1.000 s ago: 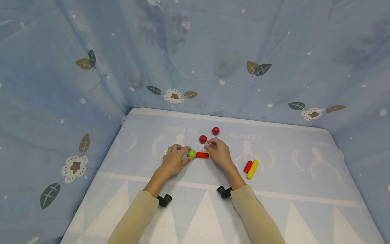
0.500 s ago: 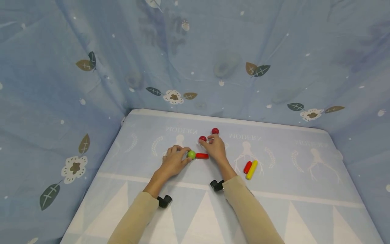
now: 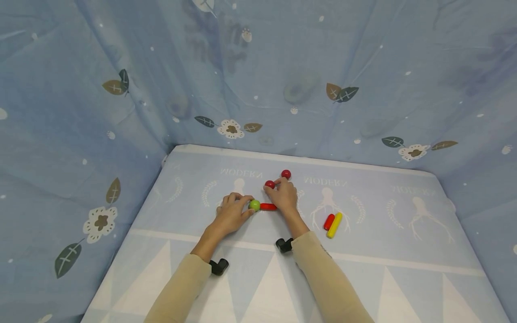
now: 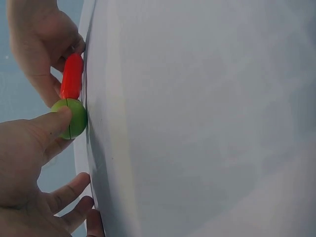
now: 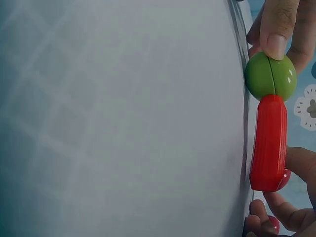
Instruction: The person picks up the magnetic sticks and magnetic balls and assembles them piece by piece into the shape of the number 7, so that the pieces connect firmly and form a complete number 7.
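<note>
In the head view my left hand (image 3: 231, 214) pinches a green ball (image 3: 254, 205) between thumb and finger. A seam line runs across that ball (image 4: 75, 118) in the left wrist view. Against its right side lies a short red stick (image 3: 267, 207), end-on to the ball. My right hand (image 3: 285, 197) is just beyond the stick, with thumb and forefinger around a red ball (image 3: 269, 184) that still sits on the table. Another red ball (image 3: 286, 174) lies behind the right hand's fingertips. In the right wrist view the red stick (image 5: 269, 143) partly hides the gripped red ball (image 5: 285, 179).
To the right, a short red stick (image 3: 329, 221) and a longer yellow stick (image 3: 335, 225) lie side by side on the patterned tablecloth (image 3: 379, 233). Blue printed curtains (image 3: 258, 80) rise behind and beside the table. A black camera mount sits at each wrist.
My right hand has moved left and away from me, from beside the red stick to the nearer red ball, and its thumb and forefinger have closed around it. The left hand stays put.
</note>
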`<action>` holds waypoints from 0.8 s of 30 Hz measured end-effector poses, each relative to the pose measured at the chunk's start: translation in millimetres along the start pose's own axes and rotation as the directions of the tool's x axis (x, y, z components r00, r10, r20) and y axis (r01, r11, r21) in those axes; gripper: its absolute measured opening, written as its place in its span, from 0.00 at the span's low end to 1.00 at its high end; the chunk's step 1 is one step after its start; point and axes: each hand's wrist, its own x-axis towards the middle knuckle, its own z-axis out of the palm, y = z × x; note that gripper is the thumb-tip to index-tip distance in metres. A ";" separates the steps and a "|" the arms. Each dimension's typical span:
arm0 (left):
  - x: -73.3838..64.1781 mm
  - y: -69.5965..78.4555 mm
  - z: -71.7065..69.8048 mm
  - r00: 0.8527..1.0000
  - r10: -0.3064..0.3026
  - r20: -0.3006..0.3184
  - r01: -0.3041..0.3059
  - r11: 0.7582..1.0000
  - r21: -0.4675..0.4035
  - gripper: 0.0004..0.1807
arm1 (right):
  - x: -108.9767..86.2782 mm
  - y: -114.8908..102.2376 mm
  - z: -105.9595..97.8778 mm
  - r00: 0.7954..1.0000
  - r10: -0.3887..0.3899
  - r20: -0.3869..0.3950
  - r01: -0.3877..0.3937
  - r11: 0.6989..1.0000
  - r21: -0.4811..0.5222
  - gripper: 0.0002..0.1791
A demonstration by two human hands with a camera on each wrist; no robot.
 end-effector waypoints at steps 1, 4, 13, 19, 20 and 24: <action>0.0 -0.1 0.2 1.000 0.002 -0.001 -0.002 1.000 -0.001 0.24 | 0.0 0.7 -1.2 1.000 0.002 0.010 -0.002 1.000 0.014 0.23; 0.0 0.6 0.1 1.000 0.002 0.000 -0.002 1.000 -0.003 0.23 | 0.4 2.8 -6.9 0.999 -0.003 0.047 0.000 0.998 0.070 0.23; 0.2 1.6 0.2 1.000 -0.013 -0.001 0.013 1.000 0.008 0.24 | -8.5 10.4 -33.3 0.990 -0.021 0.142 0.002 0.991 0.130 0.20; -0.3 2.0 -1.0 1.000 -0.011 0.001 0.011 1.000 -0.005 0.23 | -19.3 18.7 -51.6 0.977 -0.029 0.210 0.002 0.992 0.126 0.20; -0.4 2.0 -1.2 1.000 -0.009 0.001 0.009 1.000 -0.009 0.23 | -21.2 20.4 -54.7 0.975 -0.032 0.222 0.004 0.992 0.126 0.20; -0.2 1.2 -1.3 1.000 -0.002 0.001 0.002 1.000 -0.014 0.24 | -27.4 28.8 -64.2 0.964 -0.049 0.261 0.016 0.992 0.129 0.20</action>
